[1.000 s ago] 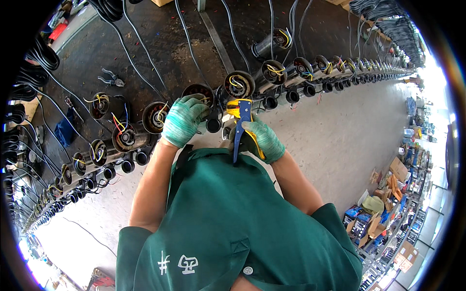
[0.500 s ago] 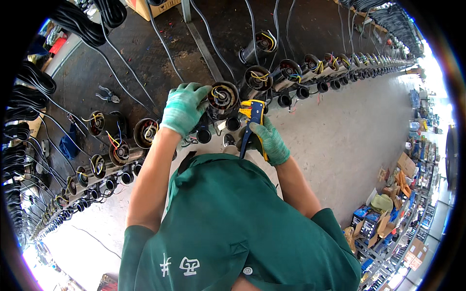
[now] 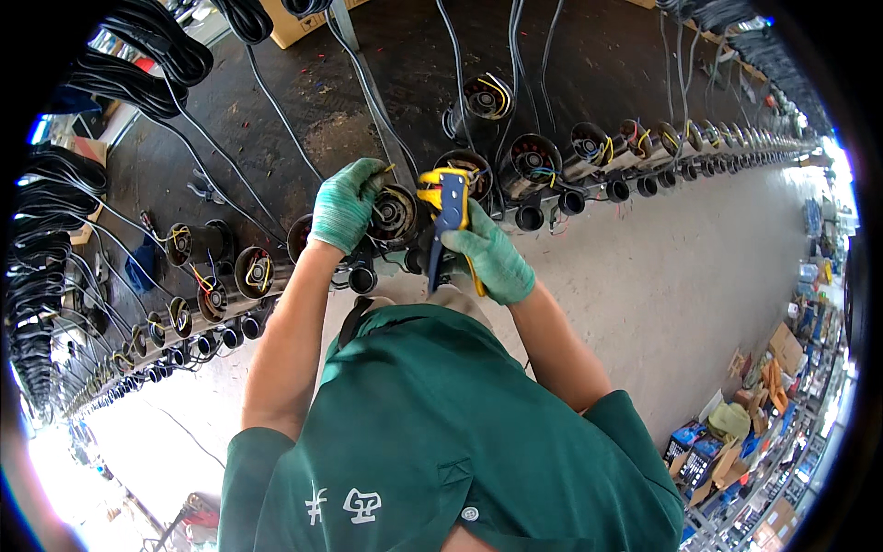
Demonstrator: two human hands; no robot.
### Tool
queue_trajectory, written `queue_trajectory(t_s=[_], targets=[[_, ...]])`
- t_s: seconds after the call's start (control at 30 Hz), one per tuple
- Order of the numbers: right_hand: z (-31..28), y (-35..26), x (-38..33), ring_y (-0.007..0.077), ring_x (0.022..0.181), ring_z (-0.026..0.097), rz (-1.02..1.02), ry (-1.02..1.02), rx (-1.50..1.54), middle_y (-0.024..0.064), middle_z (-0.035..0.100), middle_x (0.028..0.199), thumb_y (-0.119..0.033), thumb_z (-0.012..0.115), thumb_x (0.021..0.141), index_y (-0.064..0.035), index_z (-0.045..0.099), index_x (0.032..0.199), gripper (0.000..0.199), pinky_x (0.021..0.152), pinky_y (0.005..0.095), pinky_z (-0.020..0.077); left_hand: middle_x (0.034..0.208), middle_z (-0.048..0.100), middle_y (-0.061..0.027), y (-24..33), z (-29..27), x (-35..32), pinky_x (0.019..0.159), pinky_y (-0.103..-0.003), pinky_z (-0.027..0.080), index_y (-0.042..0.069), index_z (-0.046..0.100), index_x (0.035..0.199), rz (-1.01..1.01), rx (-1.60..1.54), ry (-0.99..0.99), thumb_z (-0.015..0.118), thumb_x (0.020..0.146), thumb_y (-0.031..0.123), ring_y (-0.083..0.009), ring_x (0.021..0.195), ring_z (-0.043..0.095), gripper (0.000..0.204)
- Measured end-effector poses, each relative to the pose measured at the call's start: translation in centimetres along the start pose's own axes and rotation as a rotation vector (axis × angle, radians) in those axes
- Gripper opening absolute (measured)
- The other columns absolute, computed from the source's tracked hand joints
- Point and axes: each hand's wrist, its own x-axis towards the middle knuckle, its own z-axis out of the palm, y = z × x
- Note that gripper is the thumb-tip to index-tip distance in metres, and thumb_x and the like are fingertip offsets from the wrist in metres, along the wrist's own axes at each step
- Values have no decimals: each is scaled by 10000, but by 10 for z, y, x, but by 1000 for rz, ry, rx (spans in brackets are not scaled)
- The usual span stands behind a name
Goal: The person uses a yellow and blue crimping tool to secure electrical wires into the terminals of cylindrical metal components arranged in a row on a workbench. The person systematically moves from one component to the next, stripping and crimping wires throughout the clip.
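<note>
My left hand, in a green and white glove, is closed at the left rim of a round black motor housing. From its fingertips a short end of yellow wire sticks out. Copper windings or rings show inside the housing. My right hand, gloved alike, grips a wire stripper with a blue body and yellow jaws and handle. The stripper stands upright just right of that housing, its jaws near the rim and apart from the yellow wire. It partly covers the housing behind it.
More motor housings with coloured wires stand in a long row along the bench edge. Grey cables run across the dark bench from black coils. Pliers lie on the bench at left. Shelves with boxes stand at lower right.
My left hand has risen from the housing's rim, and a yellow wire end now shows at its fingertips. The wire stripper in my right hand has moved left and slightly up, towards my left hand.
</note>
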Motion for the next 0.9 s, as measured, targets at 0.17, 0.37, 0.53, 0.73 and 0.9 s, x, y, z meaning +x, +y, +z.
queue_trajectory(t_s=[0.17, 0.37, 0.53, 0.73, 0.9], targets=[[-4, -23, 43, 141, 1189, 605, 44, -63, -70, 21, 637, 1303, -153, 706, 986, -80, 480, 1578, 639, 1076, 328, 499, 1098, 769, -203, 19, -2, -6, 857, -401, 590, 21, 760, 1169, -58, -16, -6, 729, 973, 102, -375, 982, 754, 215], [7, -33, 56, 115, 1106, 595, 101, -137, -11, 20, 649, 1211, -208, 695, 1017, -44, 555, 1464, 496, 1010, 301, 499, 1086, 774, -201, 4, -6, -7, 855, -386, 598, 13, 775, 1168, -78, -74, -5, 749, 956, 105, -355, 973, 763, 233], [11, -41, 56, 128, 1130, 613, 171, -82, -29, 31, 655, 1222, -245, 705, 1020, -44, 534, 1482, 532, 1007, 325, 527, 1060, 776, -197, 4, -4, -7, 834, -392, 601, 7, 785, 1138, -60, -146, 25, 760, 942, 105, -356, 947, 764, 220], [30, -56, 40, 175, 1000, 702, 226, 28, -124, 56, 661, 1189, -256, 701, 1015, -70, 484, 1522, 582, 833, 374, 645, 1019, 769, -184, -3, 1, -8, 799, -379, 603, 18, 791, 1130, -17, -150, 14, 763, 941, 90, -343, 906, 762, 205], [33, -56, 43, 162, 896, 717, 268, 72, -152, 38, 676, 1064, -280, 695, 1017, -88, 502, 1489, 545, 747, 352, 651, 1000, 766, -182, -7, 4, -8, 777, -395, 603, 22, 795, 1102, 25, -176, 58, 771, 922, 72, -352, 882, 758, 188]])
